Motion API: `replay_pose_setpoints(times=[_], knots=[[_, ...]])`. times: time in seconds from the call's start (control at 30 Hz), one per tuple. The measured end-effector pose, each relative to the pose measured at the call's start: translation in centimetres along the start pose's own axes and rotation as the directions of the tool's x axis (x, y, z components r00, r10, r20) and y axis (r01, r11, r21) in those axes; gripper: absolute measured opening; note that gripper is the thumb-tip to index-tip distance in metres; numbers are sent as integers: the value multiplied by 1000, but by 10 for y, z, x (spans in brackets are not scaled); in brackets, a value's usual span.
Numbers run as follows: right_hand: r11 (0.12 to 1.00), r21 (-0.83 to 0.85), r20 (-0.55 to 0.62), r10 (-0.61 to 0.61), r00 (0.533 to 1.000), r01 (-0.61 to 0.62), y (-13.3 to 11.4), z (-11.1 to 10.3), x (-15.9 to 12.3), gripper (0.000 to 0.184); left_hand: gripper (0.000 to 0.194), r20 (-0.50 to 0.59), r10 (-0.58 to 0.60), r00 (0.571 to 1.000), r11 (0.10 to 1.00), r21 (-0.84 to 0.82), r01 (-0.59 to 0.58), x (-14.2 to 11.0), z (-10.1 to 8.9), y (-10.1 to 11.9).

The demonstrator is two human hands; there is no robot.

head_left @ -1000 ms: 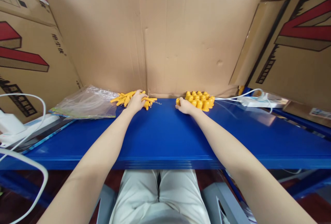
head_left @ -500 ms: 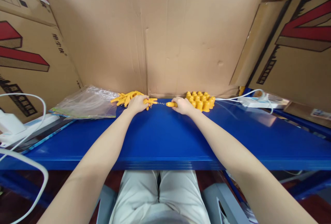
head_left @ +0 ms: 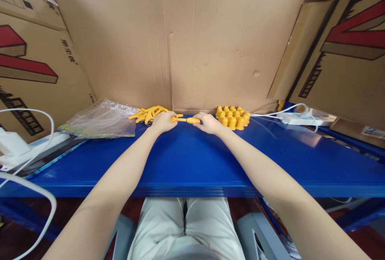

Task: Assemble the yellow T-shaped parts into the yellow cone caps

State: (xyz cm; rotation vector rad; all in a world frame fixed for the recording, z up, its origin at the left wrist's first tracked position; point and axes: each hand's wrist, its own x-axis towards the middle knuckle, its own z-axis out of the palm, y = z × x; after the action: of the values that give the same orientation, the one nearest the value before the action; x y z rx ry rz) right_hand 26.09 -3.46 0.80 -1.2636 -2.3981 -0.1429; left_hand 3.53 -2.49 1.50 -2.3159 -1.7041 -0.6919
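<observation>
My left hand (head_left: 163, 122) is closed around a yellow plastic rod (head_left: 181, 119), whose ribbed or coil-wrapped shaft sticks out to the right. Closed on a short yellow plastic sleeve (head_left: 193, 120) is my right hand (head_left: 210, 123). Rod and sleeve meet end to end in one line just above the blue tabletop; how far one goes into the other, I cannot tell. Behind and left of my left hand lies a loose pile of yellow plastic pieces (head_left: 146, 114). Several yellow knobbed pieces (head_left: 232, 117) stand upright in a cluster just right of my right hand.
A clear plastic bag (head_left: 100, 119) lies left of the pile on the blue table (head_left: 192, 160). Cardboard (head_left: 222, 47) walls the back, with printed boxes at both sides. Power strips with white cables sit at the left (head_left: 51, 144) and right (head_left: 306, 119).
A thin spring showed across a gap between my hands; now rod and sleeve meet there. My left hand has shifted slightly right, and the fingers of my right hand have moved on the sleeve.
</observation>
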Motion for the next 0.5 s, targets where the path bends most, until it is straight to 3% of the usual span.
replay_pose_setpoints(times=[0.13,0.33,0.5], knots=[[998,58,-12,-23,1000,23,1,3,2,32,29,18,6,1000,1000,29,-6,-2,1,8],[986,164,13,-45,999,43,6,8,6,32,28,28,39,999,999,-2,-39,-2,1,3],[982,188,56,-46,997,35,6,9,7,30,35,96,134,986,989,-72,-128,-1,2,-2]])
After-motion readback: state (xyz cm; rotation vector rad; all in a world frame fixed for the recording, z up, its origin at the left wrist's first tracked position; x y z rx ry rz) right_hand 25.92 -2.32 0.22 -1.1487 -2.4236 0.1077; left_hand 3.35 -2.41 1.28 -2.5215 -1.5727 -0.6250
